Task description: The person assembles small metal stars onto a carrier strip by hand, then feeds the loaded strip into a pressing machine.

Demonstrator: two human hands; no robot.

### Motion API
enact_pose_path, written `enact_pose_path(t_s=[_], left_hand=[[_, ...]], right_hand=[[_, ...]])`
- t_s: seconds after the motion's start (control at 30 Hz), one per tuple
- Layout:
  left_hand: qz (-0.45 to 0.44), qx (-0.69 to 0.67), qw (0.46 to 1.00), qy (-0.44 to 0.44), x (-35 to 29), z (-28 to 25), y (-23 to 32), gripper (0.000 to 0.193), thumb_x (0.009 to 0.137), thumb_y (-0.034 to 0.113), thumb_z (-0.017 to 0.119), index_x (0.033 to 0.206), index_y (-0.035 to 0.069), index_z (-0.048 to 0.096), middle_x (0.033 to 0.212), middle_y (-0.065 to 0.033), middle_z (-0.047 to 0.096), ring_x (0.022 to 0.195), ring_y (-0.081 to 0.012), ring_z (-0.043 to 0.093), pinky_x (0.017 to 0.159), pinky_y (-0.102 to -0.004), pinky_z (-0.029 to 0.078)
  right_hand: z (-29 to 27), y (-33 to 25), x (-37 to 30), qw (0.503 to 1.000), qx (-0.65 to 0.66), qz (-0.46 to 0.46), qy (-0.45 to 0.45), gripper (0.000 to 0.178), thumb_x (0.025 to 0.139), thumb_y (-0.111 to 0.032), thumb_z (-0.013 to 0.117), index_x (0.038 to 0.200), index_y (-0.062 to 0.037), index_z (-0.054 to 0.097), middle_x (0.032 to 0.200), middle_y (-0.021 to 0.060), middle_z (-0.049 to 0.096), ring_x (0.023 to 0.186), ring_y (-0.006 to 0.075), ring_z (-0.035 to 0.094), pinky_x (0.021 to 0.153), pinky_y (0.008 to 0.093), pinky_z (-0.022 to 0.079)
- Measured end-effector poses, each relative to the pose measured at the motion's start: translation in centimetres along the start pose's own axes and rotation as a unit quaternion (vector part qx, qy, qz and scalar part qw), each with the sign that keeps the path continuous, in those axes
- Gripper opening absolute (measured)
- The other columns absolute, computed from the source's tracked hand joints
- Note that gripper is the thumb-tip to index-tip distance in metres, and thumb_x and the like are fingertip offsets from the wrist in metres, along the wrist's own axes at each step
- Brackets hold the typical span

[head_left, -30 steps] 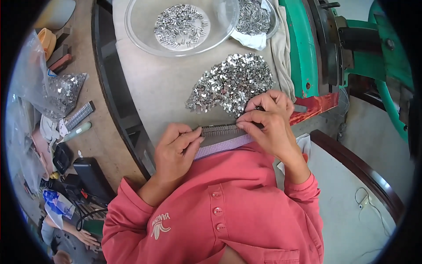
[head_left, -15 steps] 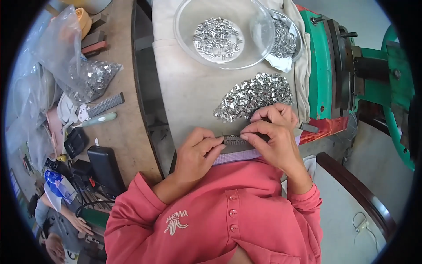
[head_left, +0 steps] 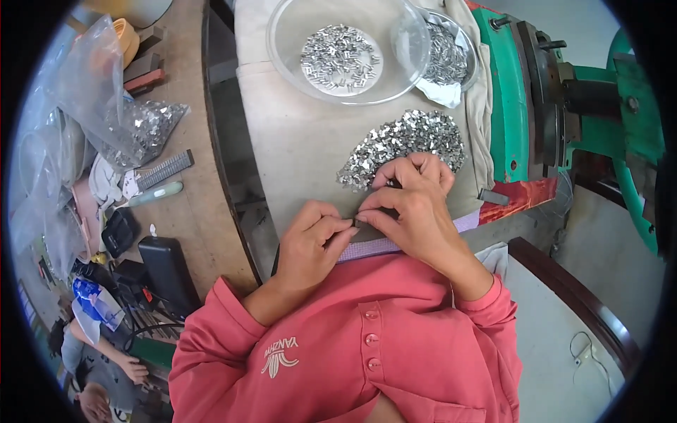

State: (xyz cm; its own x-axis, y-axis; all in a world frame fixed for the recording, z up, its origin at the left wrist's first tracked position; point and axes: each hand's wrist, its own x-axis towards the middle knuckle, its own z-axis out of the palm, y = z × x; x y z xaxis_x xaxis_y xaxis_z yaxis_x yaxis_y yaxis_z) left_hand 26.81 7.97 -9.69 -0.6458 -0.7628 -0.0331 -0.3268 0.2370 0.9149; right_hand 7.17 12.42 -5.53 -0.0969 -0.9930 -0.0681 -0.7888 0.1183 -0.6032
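My left hand (head_left: 310, 240) is closed in a pinch at the table's near edge. It grips the end of a dark slotted metal strip (head_left: 357, 223), of which only a sliver shows between the fingertips. My right hand (head_left: 417, 211) meets it there, thumb and forefinger pinched at the strip; whatever small part they hold is hidden. The strip's remaining length lies out of sight behind the right hand. Just beyond the fingers spreads a heap of small shiny metal pieces (head_left: 405, 134), which the right hand's raised fingers partly overlap.
A clear plastic bowl (head_left: 275, 42) of short metal pieces stands behind the heap, beside a lined metal dish (head_left: 471, 67) of more pieces. Green machinery (head_left: 502, 106) borders the right. The left bench holds a bag of pieces (head_left: 144, 130), another slotted strip (head_left: 166, 169) and a green-handled tool (head_left: 156, 194).
My right hand has shifted left until its fingertips meet the left hand's, covering the strip that showed between them. The left hand stays nearly in place; the whole view has shifted slightly.
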Motion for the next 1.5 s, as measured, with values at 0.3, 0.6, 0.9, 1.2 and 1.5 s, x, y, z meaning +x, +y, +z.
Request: enact_pose_path(t_s=[0.3, 0.6, 0.9, 1.2, 1.5], left_hand=[[-0.031, -0.025, 0.999, 0.007, -0.1, -0.1, 0.1, 0.015, 0.077, 0.001, 0.081, 0.088, 0.001, 0.07, 0.089, -0.0101, 0.062, 0.077, -0.0236, 0.063, 0.063, -0.0322, 0.05], [-0.018, 0.001, 1.0, -0.006, -0.3, -0.1, -0.2, 0.015, 0.078, -0.004, 0.08, 0.091, -0.002, 0.073, 0.096, -0.0083, 0.06, 0.075, -0.0121, 0.06, 0.063, -0.023, 0.05], [-0.015, 0.016, 1.0, -0.006, -0.2, -0.1, -0.1, 0.015, 0.078, -0.003, 0.08, 0.091, -0.001, 0.073, 0.095, -0.0078, 0.06, 0.076, -0.0121, 0.06, 0.063, -0.023, 0.049], [-0.012, 0.014, 1.0, -0.002, -0.3, -0.1, -0.2, 0.016, 0.078, -0.004, 0.08, 0.092, -0.001, 0.074, 0.095, -0.0086, 0.061, 0.076, -0.0123, 0.06, 0.063, -0.0229, 0.05], [-0.018, 0.006, 1.0, -0.001, -0.3, 0.0, -0.3, 0.015, 0.078, -0.003, 0.08, 0.091, -0.001, 0.074, 0.095, -0.0084, 0.061, 0.075, -0.0117, 0.06, 0.063, -0.0226, 0.05]], right_hand=[[-4.5, 3.5, -3.7, 0.995, -0.001, 0.098, 0.021, 0.01, 0.075, -0.018, 0.081, 0.083, -0.0127, 0.078, 0.098, -0.0044, 0.063, 0.106, 0.0207, 0.047, 0.098, 0.0373, 0.029], [-3.3, 3.6, -4.5, 0.996, -0.022, 0.085, 0.011, 0.009, 0.076, -0.022, 0.082, 0.082, -0.0155, 0.078, 0.099, -0.0042, 0.06, 0.111, 0.024, 0.045, 0.099, 0.0418, 0.026], [-2.6, 3.5, -4.4, 0.996, -0.043, 0.077, 0.029, 0.012, 0.071, -0.024, 0.083, 0.08, -0.0169, 0.079, 0.096, -0.0044, 0.057, 0.109, 0.0238, 0.045, 0.097, 0.0421, 0.026], [-3.1, 3.8, -4.6, 0.996, -0.046, 0.065, 0.027, 0.015, 0.068, -0.023, 0.085, 0.081, -0.0162, 0.08, 0.097, -0.0051, 0.06, 0.11, 0.0228, 0.047, 0.097, 0.0407, 0.026], [-2.9, 3.6, -4.5, 0.996, -0.046, 0.065, 0.034, 0.014, 0.069, -0.023, 0.085, 0.08, -0.0163, 0.079, 0.096, -0.0051, 0.06, 0.11, 0.0224, 0.047, 0.097, 0.0409, 0.026]])
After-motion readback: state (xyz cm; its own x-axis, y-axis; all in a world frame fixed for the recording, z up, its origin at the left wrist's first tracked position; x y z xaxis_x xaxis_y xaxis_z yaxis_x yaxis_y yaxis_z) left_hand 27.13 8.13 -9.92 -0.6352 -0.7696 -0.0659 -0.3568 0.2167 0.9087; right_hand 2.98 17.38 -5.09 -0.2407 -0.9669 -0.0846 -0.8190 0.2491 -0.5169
